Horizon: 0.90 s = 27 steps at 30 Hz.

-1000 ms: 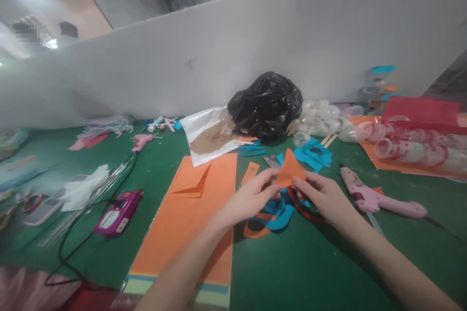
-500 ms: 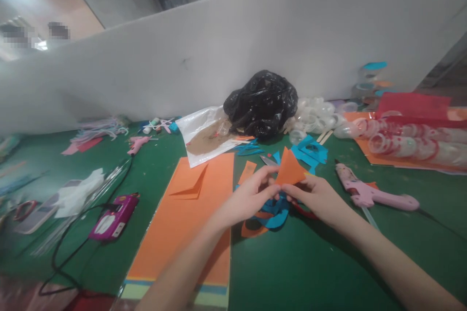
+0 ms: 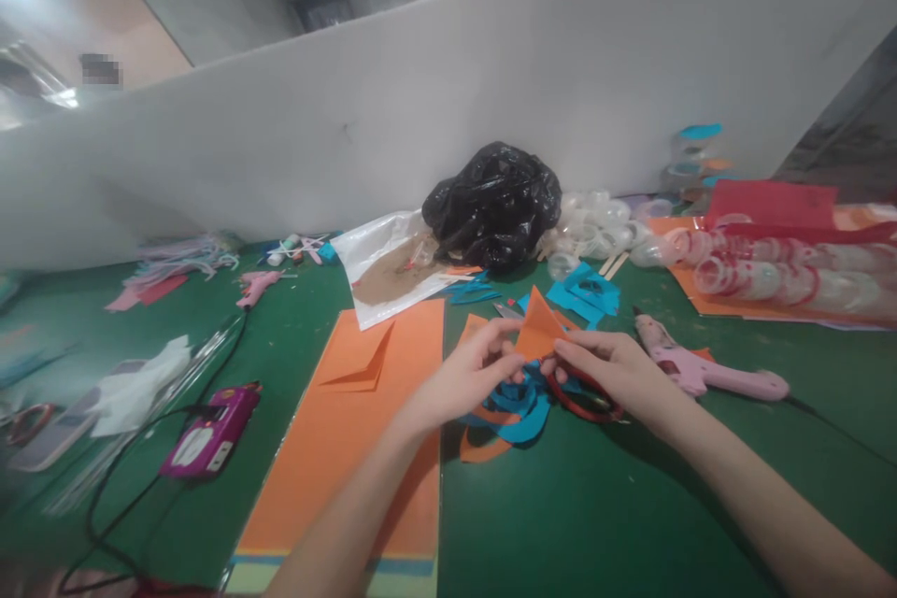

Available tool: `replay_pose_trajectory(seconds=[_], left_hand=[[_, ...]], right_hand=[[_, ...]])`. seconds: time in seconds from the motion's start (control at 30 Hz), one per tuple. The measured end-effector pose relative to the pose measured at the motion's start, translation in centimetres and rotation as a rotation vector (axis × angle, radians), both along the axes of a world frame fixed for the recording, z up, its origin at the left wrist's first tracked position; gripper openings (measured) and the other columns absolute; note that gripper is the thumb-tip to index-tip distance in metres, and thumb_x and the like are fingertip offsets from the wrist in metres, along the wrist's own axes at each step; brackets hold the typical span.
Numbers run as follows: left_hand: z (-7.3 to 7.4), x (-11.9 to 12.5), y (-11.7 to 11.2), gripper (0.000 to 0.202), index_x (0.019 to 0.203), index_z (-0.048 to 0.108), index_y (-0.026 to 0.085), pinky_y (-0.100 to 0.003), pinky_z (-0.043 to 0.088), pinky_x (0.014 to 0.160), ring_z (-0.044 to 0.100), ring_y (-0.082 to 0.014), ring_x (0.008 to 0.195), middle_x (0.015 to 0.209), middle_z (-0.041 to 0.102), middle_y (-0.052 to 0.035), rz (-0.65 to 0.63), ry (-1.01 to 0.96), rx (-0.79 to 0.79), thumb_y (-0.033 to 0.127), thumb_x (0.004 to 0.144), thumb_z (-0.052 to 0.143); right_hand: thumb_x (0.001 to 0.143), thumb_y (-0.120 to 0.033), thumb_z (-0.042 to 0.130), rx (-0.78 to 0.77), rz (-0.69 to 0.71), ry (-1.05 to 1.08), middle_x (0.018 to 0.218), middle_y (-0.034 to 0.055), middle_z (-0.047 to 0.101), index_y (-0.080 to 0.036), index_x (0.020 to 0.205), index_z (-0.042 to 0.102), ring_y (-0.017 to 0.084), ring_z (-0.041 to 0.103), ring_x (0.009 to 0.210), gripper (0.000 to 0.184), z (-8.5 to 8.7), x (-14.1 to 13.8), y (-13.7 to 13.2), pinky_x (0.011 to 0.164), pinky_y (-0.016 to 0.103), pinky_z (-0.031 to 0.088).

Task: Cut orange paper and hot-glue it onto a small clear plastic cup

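Observation:
A folded piece of orange paper (image 3: 538,327) is held up between my two hands over the table. My left hand (image 3: 483,364) has its fingers closed on the paper's left side. My right hand (image 3: 603,364) pinches its lower right edge between thumb and fingers. Beneath them lie curled blue paper scraps (image 3: 522,416) and orange paper scraps (image 3: 483,447). Red-handled scissors (image 3: 592,406) rest under my right hand, their blade tip showing beyond the paper. Left of my hands, a stack of orange paper sheets (image 3: 350,458) carries a folded orange piece (image 3: 364,360).
A pink glue gun (image 3: 735,378) lies on the right, another pink glue gun (image 3: 258,288) on the left. A purple box (image 3: 214,430) with a black cable sits at left. Behind are a black plastic bag (image 3: 494,206), clear plastic cups (image 3: 757,276) and a white partition (image 3: 350,131).
My right hand's grip has shifted, with the thumb now higher on the folded orange paper. More of the red scissor handles shows beneath it. The whole view has shifted slightly.

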State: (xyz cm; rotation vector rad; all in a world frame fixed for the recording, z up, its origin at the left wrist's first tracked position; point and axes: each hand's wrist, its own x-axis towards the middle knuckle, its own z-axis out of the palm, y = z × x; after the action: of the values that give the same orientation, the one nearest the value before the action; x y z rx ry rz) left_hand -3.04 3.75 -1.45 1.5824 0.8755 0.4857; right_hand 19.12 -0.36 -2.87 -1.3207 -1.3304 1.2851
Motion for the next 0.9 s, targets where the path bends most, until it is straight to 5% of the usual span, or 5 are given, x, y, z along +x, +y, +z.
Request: replay_pose_trajectory(seconds=[0.33,0.53,0.9], left_hand=[[0.0,1.6,-0.7,0.030,0.111,0.060,0.022,-0.030,0.048,0.086,0.061,-0.0168,0.092,0.100,0.063,-0.0025,0.179,-0.145,0.126,0.047,0.096,0.060],[0.0,1.6,-0.5,0.030,0.085,0.059,0.020,-0.024,0.042,0.066,0.049,-0.0114,0.067,0.075,0.054,0.0033,0.288,-0.137,0.087,0.049,0.094,0.060],[0.7,1.9,-0.6,0.032,0.074,0.052,0.020,-0.023,0.038,0.061,0.043,-0.0112,0.064,0.068,0.044,0.0043,0.320,-0.188,0.072,0.047,0.091,0.057]], right_hand=[[0.078,-0.074,0.068,-0.003,0.087,-0.044,0.067,0.0080,0.073,-0.016,0.070,0.080,0.019,0.064,0.064,0.060,0.4,-0.4,-0.6,0.062,0.030,0.049],[0.083,-0.069,0.066,-0.046,0.196,-0.054,0.068,0.0079,0.075,-0.018,0.066,0.076,0.019,0.065,0.064,0.055,0.6,-2.0,-1.1,0.067,0.031,0.052],[0.089,-0.078,0.052,0.043,0.183,-0.063,0.068,0.0048,0.072,-0.022,0.063,0.067,0.019,0.066,0.067,0.063,0.5,-2.1,-1.2,0.069,0.031,0.054]])
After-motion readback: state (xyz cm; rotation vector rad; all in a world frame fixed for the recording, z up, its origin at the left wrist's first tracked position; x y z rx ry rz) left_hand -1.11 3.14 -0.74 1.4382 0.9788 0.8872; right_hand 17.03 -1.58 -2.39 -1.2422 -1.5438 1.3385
